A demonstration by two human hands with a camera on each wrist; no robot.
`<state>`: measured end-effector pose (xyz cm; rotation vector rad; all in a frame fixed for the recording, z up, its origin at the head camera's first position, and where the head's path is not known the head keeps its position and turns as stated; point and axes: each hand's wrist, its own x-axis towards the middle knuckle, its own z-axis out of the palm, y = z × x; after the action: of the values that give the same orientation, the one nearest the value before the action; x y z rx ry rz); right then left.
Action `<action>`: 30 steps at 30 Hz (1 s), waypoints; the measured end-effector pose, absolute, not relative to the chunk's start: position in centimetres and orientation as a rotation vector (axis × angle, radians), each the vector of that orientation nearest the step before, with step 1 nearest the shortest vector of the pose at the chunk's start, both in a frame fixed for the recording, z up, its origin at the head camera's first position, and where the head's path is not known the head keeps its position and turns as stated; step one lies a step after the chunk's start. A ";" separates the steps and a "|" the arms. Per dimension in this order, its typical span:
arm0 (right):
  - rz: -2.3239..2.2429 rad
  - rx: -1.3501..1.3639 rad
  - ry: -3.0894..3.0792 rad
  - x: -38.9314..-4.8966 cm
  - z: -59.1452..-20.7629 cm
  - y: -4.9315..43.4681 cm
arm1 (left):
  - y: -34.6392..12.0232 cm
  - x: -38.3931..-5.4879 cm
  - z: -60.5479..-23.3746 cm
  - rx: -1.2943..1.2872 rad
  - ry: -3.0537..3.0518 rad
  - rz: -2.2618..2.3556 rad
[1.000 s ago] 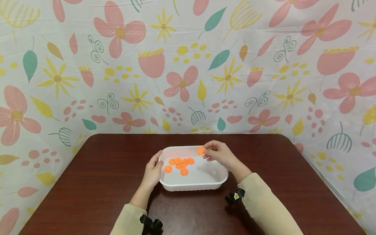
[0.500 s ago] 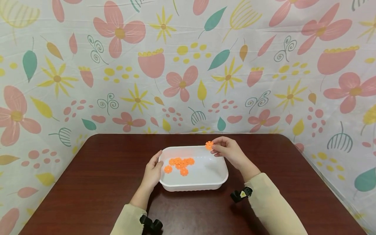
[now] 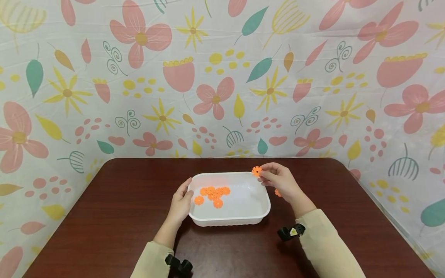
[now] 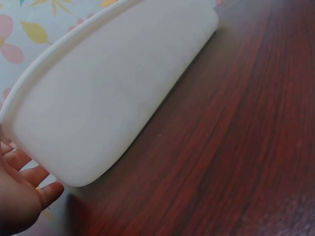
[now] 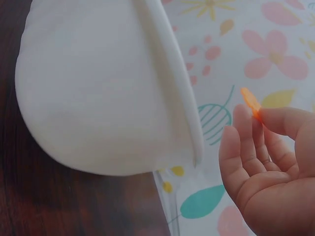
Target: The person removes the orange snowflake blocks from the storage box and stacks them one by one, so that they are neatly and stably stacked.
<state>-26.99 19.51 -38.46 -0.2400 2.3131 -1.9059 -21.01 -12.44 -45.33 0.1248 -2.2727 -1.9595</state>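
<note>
A white plastic tray (image 3: 243, 204) stands on the table, with several orange notched plastic discs (image 3: 218, 202) gathered in its left half. My left hand (image 3: 181, 199) holds the tray's left end, thumb at the rim; in the left wrist view the fingers (image 4: 37, 174) reach round that end. Over the back right corner, my right hand (image 3: 281, 181) pinches one orange notched disc (image 3: 257, 171) between thumb and fingertips. The right wrist view shows this disc (image 5: 251, 102) edge-on. Another orange disc (image 3: 277, 192) lies right of the tray, partly hidden by the right hand.
The dark brown wooden table (image 3: 114, 216) extends around the tray on all sides. Behind it hangs a white cloth (image 3: 222, 135) printed with flowers and leaves. Each wrist wears a small black camera (image 3: 291, 232).
My right hand has carried its disc rightward from over the tray's back part to the back right corner. A second disc now shows behind that hand. The left hand and tray stay put.
</note>
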 end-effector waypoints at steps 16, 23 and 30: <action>-1.935 -0.119 2.331 -26.7 -40.6 21.4 | -12.6 -21.0 -45.2 0.115 -2.271 -1.973; -1.966 -0.060 2.351 -26.4 -41.5 22.1 | -12.7 -21.0 -45.2 0.129 -2.280 -1.980; -1.981 -0.014 2.401 -26.1 -42.3 22.9 | -12.6 -21.0 -45.2 0.128 -2.265 -1.997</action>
<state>-26.10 22.93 -42.30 -0.0143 2.4008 -1.9809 -21.04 -12.57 -45.22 0.1283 -2.2649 -1.9968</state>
